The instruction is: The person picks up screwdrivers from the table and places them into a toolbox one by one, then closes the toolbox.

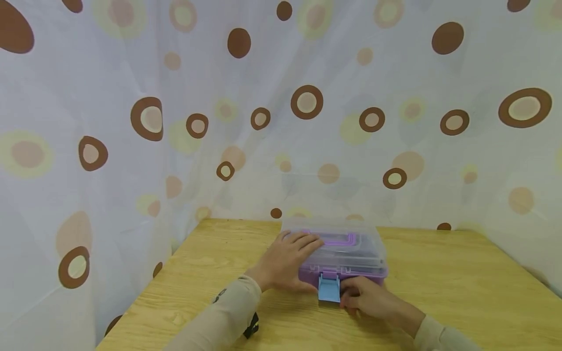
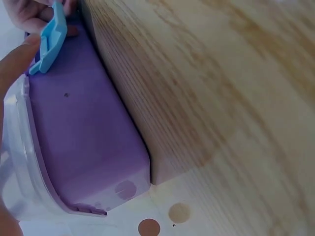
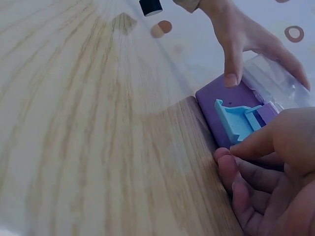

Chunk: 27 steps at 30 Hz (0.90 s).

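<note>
A purple box (image 1: 378, 279) with a clear lid (image 1: 369, 253) stands on the table, its front facing me. A light-blue latch (image 1: 329, 289) tilts outward from the box's front. My left hand (image 1: 287, 261) rests on the lid's left part with fingers extended, and its thumb points down beside the latch. At the latch's right edge is my right hand (image 1: 369, 297), its fingers curled. In the right wrist view its thumb (image 3: 256, 143) meets the lower corner of the latch (image 3: 237, 122), close to the index fingertip. The lid lies down on the box; its contents are indistinct.
The wooden table (image 1: 448, 287) extends around the box. A curtain (image 1: 272, 73) with brown and yellow circles hangs behind and at both sides. A purple handle (image 1: 347, 240) lies on the lid. A black strap piece (image 1: 251, 325) shows beside the left sleeve.
</note>
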Tool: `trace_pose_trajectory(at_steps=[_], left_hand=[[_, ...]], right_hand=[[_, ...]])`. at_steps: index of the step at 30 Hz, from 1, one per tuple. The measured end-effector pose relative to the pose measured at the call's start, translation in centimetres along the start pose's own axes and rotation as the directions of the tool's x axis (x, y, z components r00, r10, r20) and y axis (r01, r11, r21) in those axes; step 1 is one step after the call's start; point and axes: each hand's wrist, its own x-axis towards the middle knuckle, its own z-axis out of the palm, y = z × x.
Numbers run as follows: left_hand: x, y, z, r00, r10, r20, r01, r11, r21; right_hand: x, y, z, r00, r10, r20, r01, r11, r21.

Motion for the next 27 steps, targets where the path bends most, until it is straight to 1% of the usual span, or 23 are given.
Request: trace_pose_trajectory(at_steps=[6,14,17,22,27], left_hand=[[0.05,0.17,0.15,1.000,-0.022,0.011,0.022,1.000,-0.002],[0.29,0.13,0.05,0.999,-0.032,-0.008,0.032,0.999,0.025],[0.41,0.18,-0.09,0.999,-0.035,-0.005,0.035,0.999,0.033],[0.52,0.30,-0.14,0.999,-0.041,-0.001,0.041,0.999,0.014],[0.44,0.39,-0.02,0.998,-0.055,0.007,0.055,0.999,0.001]], right_hand=[[0.09,0.19,-0.05,1.000,-0.017,-0.008,0.017,1.000,-0.019],[-0.03,0.06,-0.40,1.000,-0.012,-0.007,0.012,1.000,-0.006],[0.04,0.16,-0.55,1.000,0.009,-0.004,-0.009,1.000,0.012],[0.11,0.39,-0.62,0.999,0.048,-0.009,-0.047,0.998,0.029],[0.12,0.45,-0.41,0.999,0.043,-0.016,-0.043,0.999,0.031]])
